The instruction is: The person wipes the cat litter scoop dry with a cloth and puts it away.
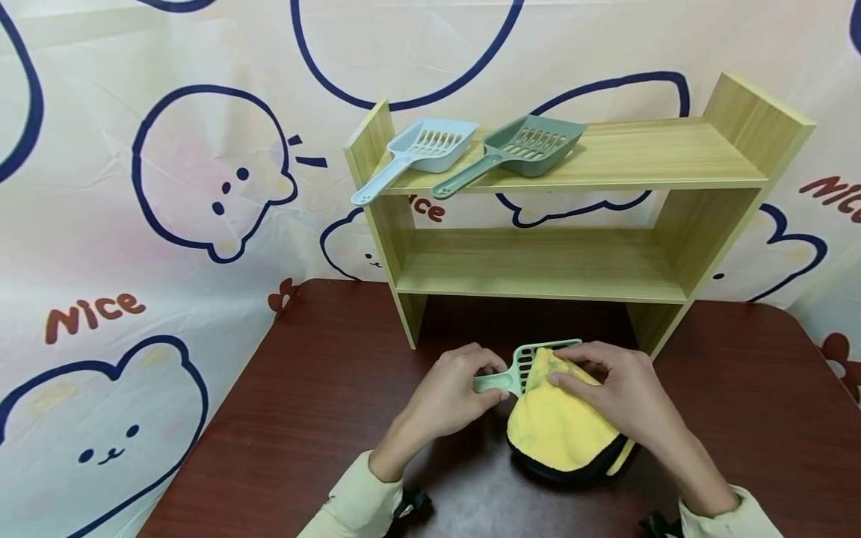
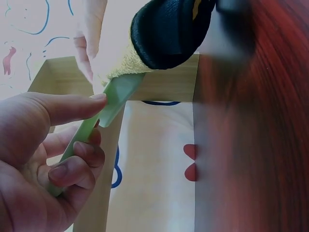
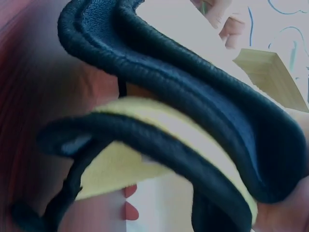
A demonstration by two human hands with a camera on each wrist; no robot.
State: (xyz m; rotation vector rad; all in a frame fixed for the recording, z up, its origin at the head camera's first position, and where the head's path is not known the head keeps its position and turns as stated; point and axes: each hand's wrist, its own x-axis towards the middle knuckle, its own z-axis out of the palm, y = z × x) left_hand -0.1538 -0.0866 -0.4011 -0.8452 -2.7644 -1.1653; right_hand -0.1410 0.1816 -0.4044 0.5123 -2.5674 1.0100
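A light green litter scoop (image 1: 523,362) with a slotted pan is held above the table by my left hand (image 1: 452,392). Thumb and fingers grip its handle (image 2: 79,137), seen closely in the left wrist view. Draped over much of the pan is a yellow cloth (image 1: 561,430) with thick black edging. My right hand (image 1: 625,381) pinches this cloth between thumb and fingers at the pan's right side. In the right wrist view the black edging (image 3: 193,104) fills the middle and hides most of that hand.
A two-tier wooden shelf (image 1: 548,263) stands at the back of the dark red table (image 1: 303,388). On its top board lie a light blue scoop (image 1: 430,146) and a dark green scoop (image 1: 531,142), handles jutting over the front edge. Behind hangs a printed cloth backdrop (image 1: 215,164).
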